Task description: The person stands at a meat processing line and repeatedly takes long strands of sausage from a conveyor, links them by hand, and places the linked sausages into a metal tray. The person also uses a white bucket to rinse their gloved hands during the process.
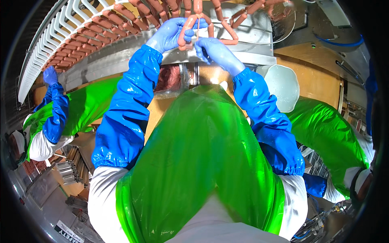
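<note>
A glossy, wet-looking green plastic apron (202, 154) is worn, with shiny blue plastic sleeves (125, 117). The left hand (172, 34) and right hand (216, 52) are covered by matt, thin blue rubber gloves. Smooth, slightly glossy sausages (190, 28) are gripped. The rack (52, 36) is made of white plastic, the machine (251, 52) of brushed metal.

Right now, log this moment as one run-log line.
left hand: gripping sausage links | right hand: pinching same links | links hang from white rack | co-worker's gloved hand at rack
</note>
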`<state>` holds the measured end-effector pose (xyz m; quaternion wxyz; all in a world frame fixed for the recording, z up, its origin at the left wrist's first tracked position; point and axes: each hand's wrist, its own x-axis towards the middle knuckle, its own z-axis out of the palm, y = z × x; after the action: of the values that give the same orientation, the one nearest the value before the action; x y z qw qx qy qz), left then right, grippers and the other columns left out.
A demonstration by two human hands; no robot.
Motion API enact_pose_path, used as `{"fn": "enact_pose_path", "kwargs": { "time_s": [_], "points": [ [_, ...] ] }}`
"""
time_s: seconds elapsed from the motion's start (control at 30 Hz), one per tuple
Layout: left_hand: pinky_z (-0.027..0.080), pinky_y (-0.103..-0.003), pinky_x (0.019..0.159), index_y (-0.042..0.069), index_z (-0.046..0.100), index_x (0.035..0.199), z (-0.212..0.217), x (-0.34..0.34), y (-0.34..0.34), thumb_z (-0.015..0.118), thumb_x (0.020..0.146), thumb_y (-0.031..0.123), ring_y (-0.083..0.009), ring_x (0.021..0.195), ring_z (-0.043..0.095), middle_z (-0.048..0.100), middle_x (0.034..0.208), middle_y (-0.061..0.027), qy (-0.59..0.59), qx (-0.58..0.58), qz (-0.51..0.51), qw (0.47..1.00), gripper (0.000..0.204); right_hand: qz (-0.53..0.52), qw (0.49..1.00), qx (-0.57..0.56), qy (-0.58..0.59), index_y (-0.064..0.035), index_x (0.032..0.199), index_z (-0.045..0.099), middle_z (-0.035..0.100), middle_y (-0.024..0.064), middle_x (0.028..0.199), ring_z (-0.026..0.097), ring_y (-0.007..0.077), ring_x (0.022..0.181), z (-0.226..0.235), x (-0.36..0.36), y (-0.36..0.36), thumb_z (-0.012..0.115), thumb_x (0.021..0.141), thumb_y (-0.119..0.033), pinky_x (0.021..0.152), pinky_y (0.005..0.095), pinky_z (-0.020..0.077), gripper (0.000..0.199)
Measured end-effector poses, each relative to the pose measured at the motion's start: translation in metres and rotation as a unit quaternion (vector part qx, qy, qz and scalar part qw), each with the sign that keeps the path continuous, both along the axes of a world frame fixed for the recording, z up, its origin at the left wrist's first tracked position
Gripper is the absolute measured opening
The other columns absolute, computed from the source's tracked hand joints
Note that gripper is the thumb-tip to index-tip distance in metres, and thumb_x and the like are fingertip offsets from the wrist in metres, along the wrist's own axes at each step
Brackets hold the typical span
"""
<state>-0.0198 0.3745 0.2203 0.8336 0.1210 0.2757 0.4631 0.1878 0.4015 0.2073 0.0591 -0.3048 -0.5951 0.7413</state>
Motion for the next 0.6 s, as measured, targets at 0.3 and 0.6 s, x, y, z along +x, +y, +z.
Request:
{"fn": "enact_pose_path", "kwargs": {
  "time_s": [0.3, 0.6],
  "points": [
    [0.046, -0.024, 0.057, 0.001, 0.065, 0.084, 0.043, 0.024, -0.012, 0.063, 0.096, 0.019, -0.0072, 0.062, 0.056, 0.062, 0.068, -0.0011, 0.592, 0.18, 0.171, 0.767, 0.022, -0.083, 0.85, 0.514, -0.076, -0.005, 0.086, 0.067, 0.067, 0.0226, 0.083, 0.066, 0.0348, 0.08, 0.077, -0.028, 0.048, 0.053, 0.091, -0.029, 0.076, 0.0451, 0.0514, 0.028],
    [0.052, -0.03, 0.082, -0.003, 0.07, 0.108, 0.023, 0.011, -0.022, 0.057, 0.099, 0.023, -0.0167, 0.094, 0.066, 0.072, 0.102, -0.0097, 0.468, 0.084, 0.255, 0.842, 0.03, -0.095, 0.864, 0.483, -0.107, -0.0075, 0.1, 0.066, 0.068, 0.0172, 0.088, 0.066, 0.0363, 0.081, 0.032, -0.03, 0.018, 0.048, 0.097, -0.038, 0.074, 0.0451, 0.0507, 0.035]
  ]
}}
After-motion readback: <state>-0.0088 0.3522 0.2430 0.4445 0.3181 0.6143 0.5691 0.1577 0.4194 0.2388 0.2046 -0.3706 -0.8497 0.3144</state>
